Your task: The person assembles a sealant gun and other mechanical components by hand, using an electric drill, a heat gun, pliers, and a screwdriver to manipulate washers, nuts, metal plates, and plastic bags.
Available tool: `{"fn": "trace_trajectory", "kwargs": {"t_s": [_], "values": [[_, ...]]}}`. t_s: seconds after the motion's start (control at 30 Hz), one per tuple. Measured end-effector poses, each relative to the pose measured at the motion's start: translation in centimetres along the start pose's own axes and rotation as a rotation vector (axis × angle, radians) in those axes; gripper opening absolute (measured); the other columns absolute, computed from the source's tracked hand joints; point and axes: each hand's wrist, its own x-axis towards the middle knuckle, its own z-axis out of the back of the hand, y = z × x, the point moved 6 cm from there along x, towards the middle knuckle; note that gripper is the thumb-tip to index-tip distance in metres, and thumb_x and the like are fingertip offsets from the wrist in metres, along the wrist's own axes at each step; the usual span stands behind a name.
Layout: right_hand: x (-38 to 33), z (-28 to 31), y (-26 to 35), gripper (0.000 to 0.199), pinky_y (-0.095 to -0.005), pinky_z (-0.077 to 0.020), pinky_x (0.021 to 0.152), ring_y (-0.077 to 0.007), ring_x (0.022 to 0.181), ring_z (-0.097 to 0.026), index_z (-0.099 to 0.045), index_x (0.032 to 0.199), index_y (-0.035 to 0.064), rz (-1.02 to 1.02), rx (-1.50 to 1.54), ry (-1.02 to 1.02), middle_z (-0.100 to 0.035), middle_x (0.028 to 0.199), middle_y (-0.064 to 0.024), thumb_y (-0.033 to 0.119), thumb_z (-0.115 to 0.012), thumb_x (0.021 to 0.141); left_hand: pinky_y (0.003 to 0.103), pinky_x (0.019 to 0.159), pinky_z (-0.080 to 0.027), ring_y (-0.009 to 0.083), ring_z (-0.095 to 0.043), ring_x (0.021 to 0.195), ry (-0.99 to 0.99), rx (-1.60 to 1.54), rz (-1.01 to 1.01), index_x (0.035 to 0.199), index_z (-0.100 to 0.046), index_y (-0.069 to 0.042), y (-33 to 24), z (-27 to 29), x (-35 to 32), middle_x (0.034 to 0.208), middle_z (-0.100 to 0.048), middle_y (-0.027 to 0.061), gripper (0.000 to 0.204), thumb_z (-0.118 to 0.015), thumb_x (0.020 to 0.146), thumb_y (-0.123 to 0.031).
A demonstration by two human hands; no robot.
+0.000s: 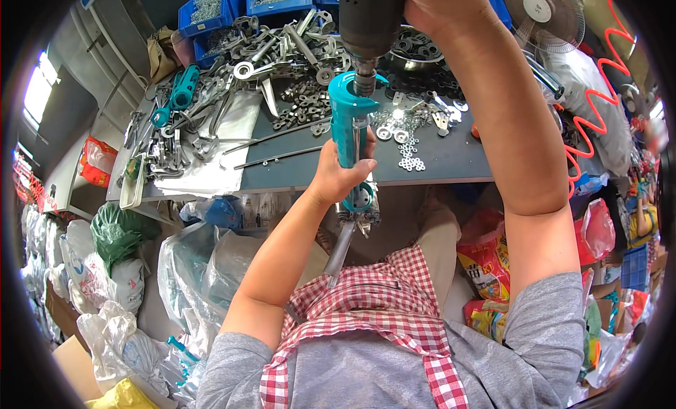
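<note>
At the near edge of the dark tabletop (447, 159), a teal tool body (343, 138) is held upright in the left hand (336, 175), whose fingers and thumb are wrapped around its middle. Above it, the chuck of a dark power drill (370, 21) is brought down to the tool's curved upper end. The right hand (433, 6) is seen against the drill's side; because it is cut off by the upper edge, how its fingers are closed cannot be told. Metal parts (303, 50) are heaped across the tabletop, with small rings (410, 164) scattered at right and white sheeting (186, 186) spread at left. Farther out are seen blue bins (282, 7), a fan (537, 7) and a red coiled hose (600, 129).
</note>
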Motion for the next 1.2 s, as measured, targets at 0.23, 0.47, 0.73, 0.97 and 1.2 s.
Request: {"fn": "trace_trajectory", "kwargs": {"t_s": [0.23,0.47,0.73,0.97,1.2], "values": [[-0.3,-0.9,-1.1,0.025,-0.0277,-0.0463,0.062,-0.0132,0.067,-0.055,-0.049,0.093,0.0059,0.034,0.151,0.157,-0.055,0.078,-0.0038,-0.001,-0.058,0.071,0.026,0.067,-0.040,0.0107,-0.048,0.075,-0.045,0.043,-0.021,0.099,-0.049,-0.004,0.1,0.2,0.1,0.081,-0.050,0.0020,0.038,-0.063,0.065,-0.013],[-0.5,-0.3,-0.8,0.023,-0.0257,-0.0443,0.060,-0.0117,0.065,-0.053,-0.048,0.091,0.0065,0.000,0.079,-0.003,-0.054,0.075,-0.0028,0.000,-0.058,0.072,0.026,0.070,-0.041,0.0095,-0.048,0.077,-0.006,0.023,-0.001,0.100,-0.051,-0.003,0.1,-0.4,0.1,0.085,-0.051,0.0012,0.036,-0.062,0.066,-0.008],[-1.6,-0.4,0.6,0.024,-0.0251,-0.0432,0.059,-0.0107,0.064,-0.052,-0.047,0.092,0.0062,0.040,-0.090,-0.062,-0.052,0.073,-0.0020,0.002,-0.058,0.072,0.027,0.066,-0.045,0.0104,-0.055,0.079,-0.410,0.757,-0.421,0.099,-0.053,-0.002,-4.5,-1.3,-3.0,0.089,-0.058,0.0059,0.038,-0.072,0.074,-0.022],[-0.9,-0.5,0.4,0.025,-0.0260,-0.0441,0.059,-0.0118,0.064,-0.053,-0.047,0.094,0.0054,0.057,-0.068,0.079,-0.052,0.073,-0.0026,0.002,-0.058,0.072,0.017,0.051,-0.036,0.0015,-0.046,0.056,-0.583,0.517,-0.248,0.073,-0.060,-0.001,-3.7,-1.3,-3.3,0.062,-0.056,-0.0040,0.013,-0.072,0.075,-0.006],[-1.1,-1.0,0.4,0.027,-0.0268,-0.0453,0.059,-0.0124,0.065,-0.054,-0.046,0.096,0.0047,0.080,0.065,0.138,-0.052,0.076,-0.0034,0.001,-0.059,0.073,0.024,0.061,-0.042,0.0060,-0.051,0.067,-0.522,0.597,-0.200,0.072,-0.060,0.000,-3.4,0.0,-3.1,0.067,-0.058,-0.0005,0.025,-0.078,0.067,-0.016]]}}
